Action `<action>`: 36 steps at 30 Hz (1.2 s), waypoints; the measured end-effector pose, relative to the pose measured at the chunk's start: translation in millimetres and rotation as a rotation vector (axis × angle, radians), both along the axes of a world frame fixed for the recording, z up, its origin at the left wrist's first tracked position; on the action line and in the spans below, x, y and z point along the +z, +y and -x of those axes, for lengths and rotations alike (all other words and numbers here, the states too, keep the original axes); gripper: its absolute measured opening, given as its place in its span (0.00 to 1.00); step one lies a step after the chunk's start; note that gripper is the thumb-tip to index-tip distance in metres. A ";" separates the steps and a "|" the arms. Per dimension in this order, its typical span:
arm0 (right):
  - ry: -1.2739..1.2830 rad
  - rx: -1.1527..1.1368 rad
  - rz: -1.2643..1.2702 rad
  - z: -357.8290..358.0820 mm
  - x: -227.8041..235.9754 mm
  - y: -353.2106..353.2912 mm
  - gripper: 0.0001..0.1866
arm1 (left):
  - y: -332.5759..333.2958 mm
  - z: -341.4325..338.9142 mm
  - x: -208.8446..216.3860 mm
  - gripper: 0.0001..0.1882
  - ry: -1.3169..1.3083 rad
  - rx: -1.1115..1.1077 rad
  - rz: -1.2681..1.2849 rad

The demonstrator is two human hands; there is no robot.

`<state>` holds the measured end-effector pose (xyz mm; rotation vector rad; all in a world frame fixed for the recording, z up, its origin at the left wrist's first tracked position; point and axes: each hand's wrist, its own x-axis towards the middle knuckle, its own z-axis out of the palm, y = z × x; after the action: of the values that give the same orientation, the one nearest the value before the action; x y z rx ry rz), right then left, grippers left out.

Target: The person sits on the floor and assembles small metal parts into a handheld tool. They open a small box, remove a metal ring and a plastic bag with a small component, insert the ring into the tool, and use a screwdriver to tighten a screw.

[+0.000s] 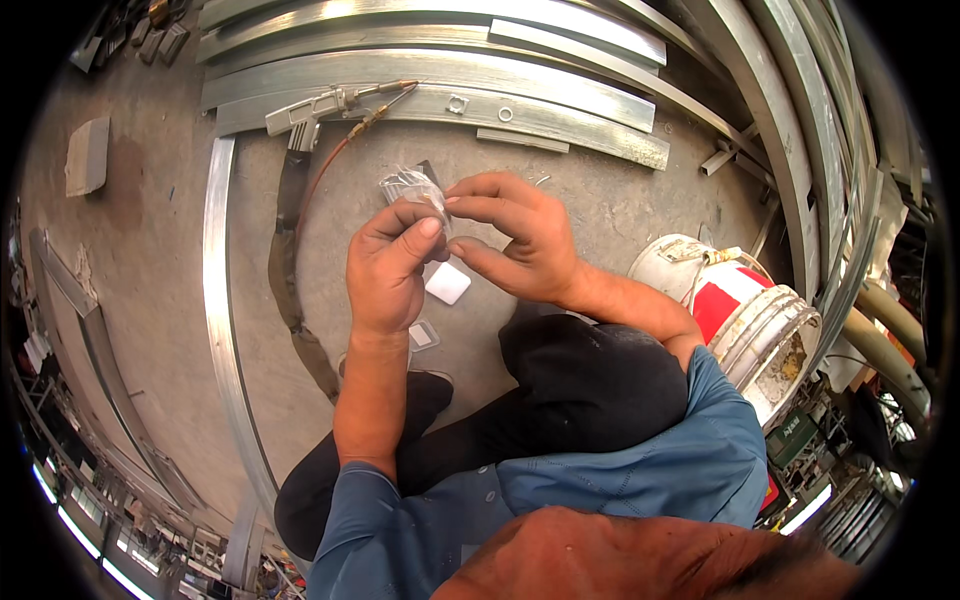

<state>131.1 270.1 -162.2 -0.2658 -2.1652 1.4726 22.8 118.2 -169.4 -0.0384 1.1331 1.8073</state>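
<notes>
My left hand (390, 262) is closed, its thumb and forefinger pinching a small clear plastic bag (408, 182). What the bag contains is too small to make out. From the right, my right hand (522, 238) reaches to the bag, with two fingertips at its edge and the thumb apart from them. A dark flat piece (428, 170) shows partly behind the bag. Below my hands, a small white rounded block (447, 284) lies on the concrete floor. Closer to my legs is a small flat case with a white centre (423, 335).
A welding torch (318, 108) rests against long metal profiles (440, 80) at the far side, its dark sheathed cable (289, 240) running toward me. A metal bar (218, 270) lies left. To the right, a red and white bucket (725, 300) is tipped over beside stacked metal lengths (790, 130).
</notes>
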 end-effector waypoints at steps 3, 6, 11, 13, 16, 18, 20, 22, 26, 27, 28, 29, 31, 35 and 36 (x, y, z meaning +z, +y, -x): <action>0.006 -0.013 -0.089 1.3 -0.3 -0.6 0.16 | -0.8 0.0 1.0 0.07 -0.008 0.009 0.000; -0.003 -0.026 -0.141 1.3 0.0 -0.9 0.16 | -1.1 0.5 1.4 0.07 -0.001 -0.004 0.002; 0.002 -0.043 -0.152 1.9 -0.9 -2.0 0.15 | -0.8 1.0 1.8 0.07 0.001 -0.021 -0.005; -0.003 -0.042 -0.158 2.1 -0.8 -2.4 0.15 | -1.2 1.2 1.5 0.07 -0.002 -0.021 -0.011; -0.027 -0.018 -0.209 0.5 -3.1 -1.8 0.16 | -1.8 1.6 1.5 0.08 -0.006 -0.022 0.019; -0.006 -0.015 -0.088 0.4 -6.1 -3.0 0.16 | -0.7 1.3 1.8 0.07 0.089 -0.031 0.037; -0.029 -0.008 0.112 0.9 -4.3 -5.0 0.15 | 0.9 0.1 2.2 0.06 0.213 -0.034 0.065; -0.099 0.000 0.390 -0.2 2.2 -9.4 0.14 | 2.5 -1.4 1.8 0.05 0.365 -0.034 0.101; -0.127 0.011 0.494 0.3 -3.7 -8.0 0.12 | 3.4 2.0 5.9 0.05 0.636 -0.120 0.144; -0.137 0.016 0.558 0.0 -5.7 -8.7 0.12 | 1.6 2.9 5.4 0.05 0.648 -0.122 0.144; -0.146 0.020 0.622 -0.2 -7.0 -9.2 0.11 | 0.3 3.2 4.5 0.04 0.660 -0.125 0.143; -0.165 0.015 0.694 0.0 -7.6 -9.3 0.11 | -0.6 2.8 1.5 0.04 0.603 -0.093 0.076; -0.206 0.006 0.837 -0.2 -8.2 -9.2 0.11 | -1.5 1.5 -5.5 0.03 0.486 -0.030 -0.059; -0.226 -0.029 0.988 -1.3 -7.7 -6.2 0.10 | -1.6 0.6 -8.0 0.05 0.349 0.055 -0.132; -0.221 -0.031 0.993 -1.2 -8.3 -5.1 0.10 | -2.3 1.3 -9.2 0.06 0.330 0.064 -0.146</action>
<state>132.3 265.1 -170.5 -0.8117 -1.3710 2.4789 21.5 115.9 -178.7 0.3231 1.2338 1.9982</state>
